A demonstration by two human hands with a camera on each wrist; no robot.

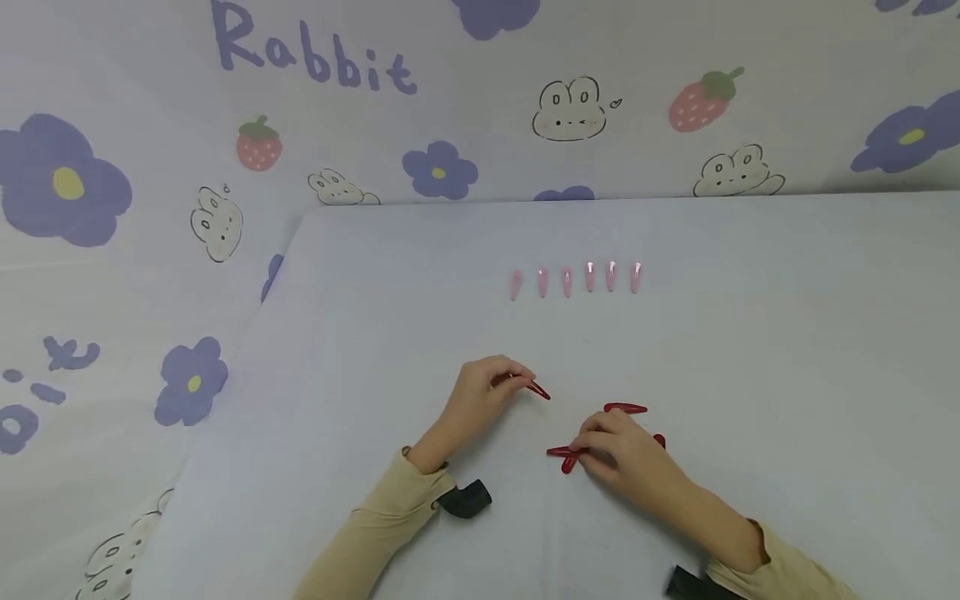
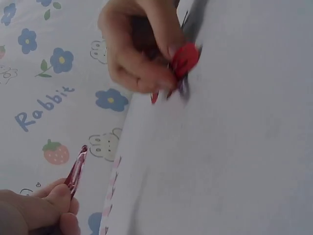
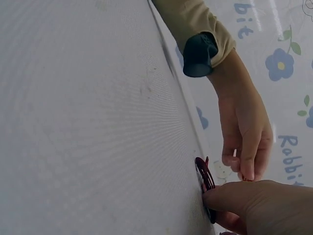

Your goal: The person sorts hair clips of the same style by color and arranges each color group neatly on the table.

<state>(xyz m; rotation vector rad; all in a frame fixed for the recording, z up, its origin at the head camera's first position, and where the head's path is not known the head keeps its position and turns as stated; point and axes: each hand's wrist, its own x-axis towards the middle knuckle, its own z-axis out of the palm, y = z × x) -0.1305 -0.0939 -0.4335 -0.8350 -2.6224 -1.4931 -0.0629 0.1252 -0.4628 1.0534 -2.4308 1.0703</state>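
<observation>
My left hand [image 1: 480, 393] pinches a dark red snap hair clip [image 1: 540, 390] between thumb and fingers, its narrow end pointing out to the right. The left wrist view shows this glossy clip [image 2: 76, 169] standing up from the fingertips. Lower and to the right, my right hand [image 1: 633, 462] pinches another red hair clip [image 1: 558, 452], with a second clip [image 1: 569, 464] crossing below it. A further red clip [image 1: 626, 408] lies just beyond the right knuckles. Part of one more clip [image 1: 660, 440] shows past the back of that hand, which hides the rest.
Several pink hair clips [image 1: 567, 282] lie in a spaced row farther back on the white tabletop [image 1: 787, 350]. Behind and to the left hangs a cloth [image 1: 472, 108] printed with flowers, rabbits and strawberries. Dark wrist-worn pieces [image 1: 465, 499] sit at both cuffs.
</observation>
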